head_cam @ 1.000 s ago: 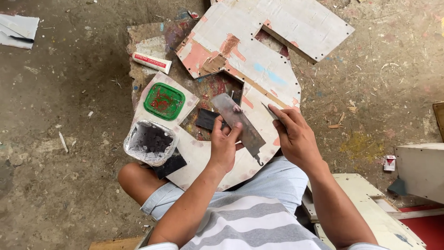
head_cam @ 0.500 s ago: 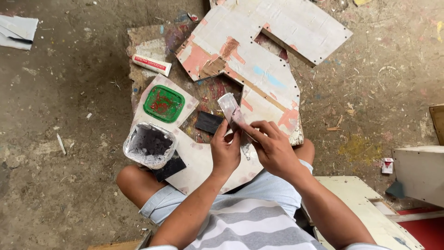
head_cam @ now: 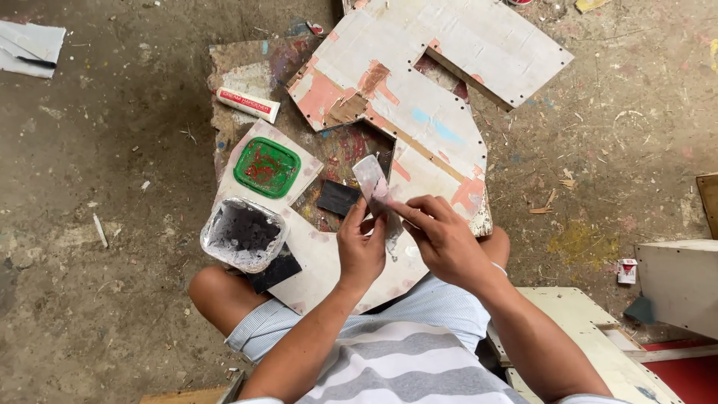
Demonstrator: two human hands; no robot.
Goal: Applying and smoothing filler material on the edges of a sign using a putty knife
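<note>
Where the person sits on the concrete floor (head_cam: pixel 112 299), seen from the head camera:

Left hand (head_cam: pixel 360 251): fingers curled around the lower part of a flat, translucent grey plastic scraper blade (head_cam: pixel 372 182), which they grip; the blade stands up toward 12 o'clock above the knees.

Right hand (head_cam: pixel 441 239): fingers pinched shut at the blade's lower edge, where a pink smear shows; whether they hold a small thing of their own or only press the blade cannot be told.

Work surface: a white, paint-stained cut-out board with screw holes (head_cam: pixel 419 112), lying flat at 12 o'clock of the hands; pink and pale blue filler patches already spot it, while bare brown wood shows in places.

Progress (judged): filler seems partly applied; the patches look rough, so spreading and smoothing appear unfinished.

Container: clear plastic tub with dark grey contents (head_cam: pixel 243 233), at 9 o'clock of the left hand, open.

Lid: green round lid smeared red (head_cam: pixel 267 167), at 10 o'clock, resting on a small white board.

Tube: white tube with a red printed band and a white cap (head_cam: pixel 248 105), at 11 o'clock, lying on its side.

Pads: black square pad (head_cam: pixel 338 198) just beside the blade; another dark pad under the tub.

Carton: small red-and-white packet (head_cam: pixel 627 271) at 3 o'clock, well apart.
</note>
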